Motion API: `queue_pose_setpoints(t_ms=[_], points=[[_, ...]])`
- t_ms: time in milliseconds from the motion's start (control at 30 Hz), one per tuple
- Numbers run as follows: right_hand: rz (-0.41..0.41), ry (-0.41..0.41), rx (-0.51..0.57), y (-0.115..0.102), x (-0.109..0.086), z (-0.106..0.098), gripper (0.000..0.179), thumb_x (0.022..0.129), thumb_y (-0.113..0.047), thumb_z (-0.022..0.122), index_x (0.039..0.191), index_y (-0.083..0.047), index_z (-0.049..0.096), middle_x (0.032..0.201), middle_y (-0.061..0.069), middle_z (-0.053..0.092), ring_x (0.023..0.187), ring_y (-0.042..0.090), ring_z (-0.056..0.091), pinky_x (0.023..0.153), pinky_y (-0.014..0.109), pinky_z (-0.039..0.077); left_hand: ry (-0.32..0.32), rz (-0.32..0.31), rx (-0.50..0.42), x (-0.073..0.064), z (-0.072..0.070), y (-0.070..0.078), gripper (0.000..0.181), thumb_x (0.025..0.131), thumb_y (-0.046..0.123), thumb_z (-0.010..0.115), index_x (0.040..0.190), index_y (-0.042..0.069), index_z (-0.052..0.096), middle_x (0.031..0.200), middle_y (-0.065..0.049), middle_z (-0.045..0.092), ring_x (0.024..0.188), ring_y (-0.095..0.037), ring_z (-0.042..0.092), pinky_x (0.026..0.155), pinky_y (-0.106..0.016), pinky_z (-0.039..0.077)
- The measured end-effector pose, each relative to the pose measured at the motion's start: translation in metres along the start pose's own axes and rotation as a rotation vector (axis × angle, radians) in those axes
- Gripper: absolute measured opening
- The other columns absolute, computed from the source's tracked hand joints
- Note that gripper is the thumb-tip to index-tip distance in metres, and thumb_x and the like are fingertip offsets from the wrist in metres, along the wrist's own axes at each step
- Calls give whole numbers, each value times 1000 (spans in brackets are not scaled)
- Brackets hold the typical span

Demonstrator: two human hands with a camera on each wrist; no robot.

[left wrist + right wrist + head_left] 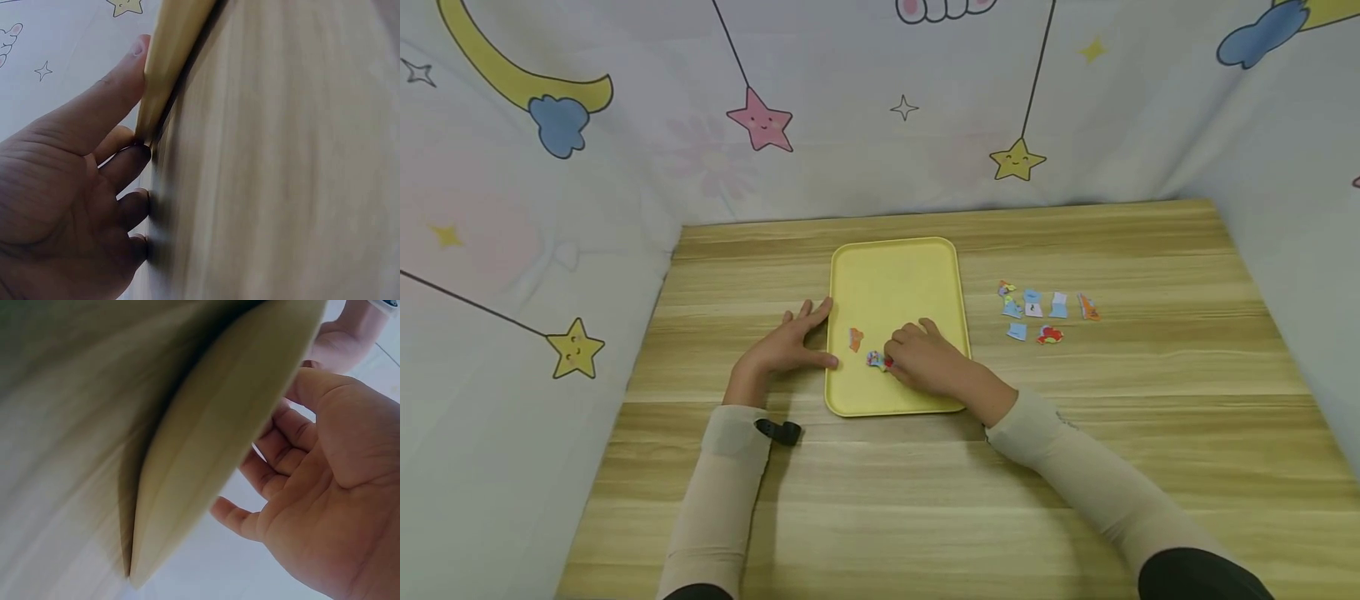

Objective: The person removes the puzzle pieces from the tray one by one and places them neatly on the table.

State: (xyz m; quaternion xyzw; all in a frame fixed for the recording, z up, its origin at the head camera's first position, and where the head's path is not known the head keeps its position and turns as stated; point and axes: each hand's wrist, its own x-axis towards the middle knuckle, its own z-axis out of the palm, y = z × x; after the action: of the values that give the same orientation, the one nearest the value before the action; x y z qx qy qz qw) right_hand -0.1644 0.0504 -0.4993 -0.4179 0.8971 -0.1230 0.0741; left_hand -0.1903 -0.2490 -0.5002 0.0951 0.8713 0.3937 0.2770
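A yellow tray (895,275) lies on the wooden table. My left hand (782,346) rests at its left edge, thumb and fingers spread. In the left wrist view, the thumb (112,94) touches the tray's rim. My right hand (925,358) is over the lower part of the tray, pinching a small red puzzle piece (888,362) against a colourful puzzle piece (875,359). Its fingertips are partly hidden, and the rim covers them in the right wrist view. An orange puzzle piece (856,339) lies in the tray near the left hand.
Right of the tray lie several loose puzzle pieces, among them a red one (1050,335), an orange one (1088,307) and a light blue one (1017,332). A printed cloth (850,167) with stars and moons hangs behind the table (880,500) and along its sides.
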Motion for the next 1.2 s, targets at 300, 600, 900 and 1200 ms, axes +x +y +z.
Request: queue_pose_setpoints(t_ms=[300,600,900,1200], points=[[9,12,-16,1,-7,-3,13,104,-23,70,109,-11,73,111,3,69,119,28,60,117,66,35,-4,7,6,0,0,1,116,84,38,91,171,26,15,176,-11,-4,154,-52,-22,122,-72,-8],[40,18,1,9,-17,-6,12,103,-19,68,110,-10,72,111,4,69,120,29,59,118,66,33,-8,4,11,-1,-1,2,116,84,37,91,171,27,14,176,-11,-6,154,-52,-23,122,-72,-7],[49,50,2,15,-25,-9,10,102,-17,69,109,-10,72,109,5,69,120,31,60,116,67,34,-9,15,18,0,0,1,116,85,38,91,171,26,14,176,-10,-5,154,-53,-23,122,-72,-7],[58,97,-1,22,-32,-8,10,100,-16,72,107,-9,73,108,5,70,116,30,61,115,68,35,-9,10,27,-1,0,2,116,86,37,90,171,27,12,176,-13,-6,153,-52,-24,122,-72,-8]])
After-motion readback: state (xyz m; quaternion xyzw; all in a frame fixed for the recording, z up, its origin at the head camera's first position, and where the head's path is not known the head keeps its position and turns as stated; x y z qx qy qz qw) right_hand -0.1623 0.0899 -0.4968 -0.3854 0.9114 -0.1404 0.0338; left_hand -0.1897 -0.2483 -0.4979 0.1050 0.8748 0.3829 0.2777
